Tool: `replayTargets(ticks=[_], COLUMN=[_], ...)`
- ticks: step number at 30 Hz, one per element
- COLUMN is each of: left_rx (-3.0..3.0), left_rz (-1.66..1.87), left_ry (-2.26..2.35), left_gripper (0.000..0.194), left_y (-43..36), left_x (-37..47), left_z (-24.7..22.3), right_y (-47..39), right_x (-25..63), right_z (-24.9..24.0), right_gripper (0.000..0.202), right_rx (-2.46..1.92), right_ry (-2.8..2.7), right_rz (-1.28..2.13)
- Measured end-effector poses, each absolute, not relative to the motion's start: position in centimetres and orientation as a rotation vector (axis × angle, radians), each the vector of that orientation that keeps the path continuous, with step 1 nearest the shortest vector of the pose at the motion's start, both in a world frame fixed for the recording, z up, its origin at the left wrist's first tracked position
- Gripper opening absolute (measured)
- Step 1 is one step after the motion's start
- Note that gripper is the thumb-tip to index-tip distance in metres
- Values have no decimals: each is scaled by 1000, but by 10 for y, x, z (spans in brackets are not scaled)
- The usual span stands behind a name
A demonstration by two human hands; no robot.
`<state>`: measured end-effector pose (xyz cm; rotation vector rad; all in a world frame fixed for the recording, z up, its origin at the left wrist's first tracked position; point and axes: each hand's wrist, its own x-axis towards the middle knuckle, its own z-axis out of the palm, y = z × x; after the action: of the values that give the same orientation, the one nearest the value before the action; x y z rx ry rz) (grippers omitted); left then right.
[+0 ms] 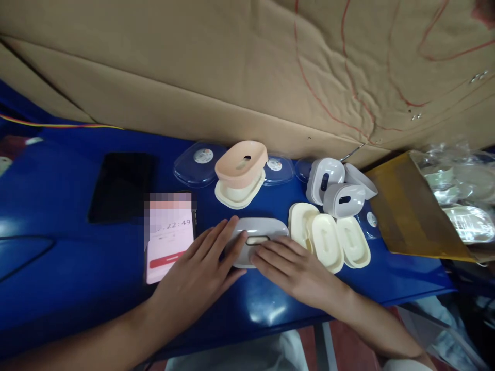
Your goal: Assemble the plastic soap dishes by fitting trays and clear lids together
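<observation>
Bare forearms reach over a blue table, the left hand and right hand holding a pale gray box from either side, fingers laid over its top near a dark-rimmed slot. Cream trays lie just right, a lit phone left, a peach box behind.

Smooth, glossy plastic case; matt, creased cardboard backdrop

Left fingers and right fingers touch a grey slotted cover.
</observation>
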<state>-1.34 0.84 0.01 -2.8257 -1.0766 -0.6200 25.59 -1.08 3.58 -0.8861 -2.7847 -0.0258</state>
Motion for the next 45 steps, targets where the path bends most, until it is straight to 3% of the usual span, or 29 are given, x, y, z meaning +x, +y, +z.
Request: replayTargets(ticks=[4, 7, 12, 18, 23, 26, 31, 35, 45], left_rx=[-2899, -2881, -2914, -2903, -2941, -2991, -2992, -2945, -3207], left_rz=[-648, -617, -581, -576, -601, -697, -799, -866, -553], left_ry=[-1135, -1071, -970, -974, -920, -897, -1100, -1190, -831], left_gripper=[57, 52, 55, 56, 67, 68, 40, 37, 28], left_y=[9, 9, 4, 2, 7, 12, 27, 36, 16], left_x=[-12, -10, -9, -9, -11, -13, -19, -21, -6], left_z=[-5, -5, 2, 3, 3, 6, 16, 23, 18], right_y=[-9, -4, 49, 142, 141, 121, 87, 63, 78], right_x=[260, 271, 278, 241, 231, 241, 266, 283, 287], right_z=[36, 41, 58, 60, 53, 50, 58, 62, 42], right_gripper=[37, 52, 81, 55, 33, 31, 36, 40, 33], right_rx=[-929, -935, -1150, -1054, -941, -984, -1148, -1141, -1233], right_ry=[-2739, -2681, -2643, -2737, -2774, -2757, -2607, -2453, -2486], right_rz=[208, 325, 167, 69, 129, 69, -29, -13, -104])
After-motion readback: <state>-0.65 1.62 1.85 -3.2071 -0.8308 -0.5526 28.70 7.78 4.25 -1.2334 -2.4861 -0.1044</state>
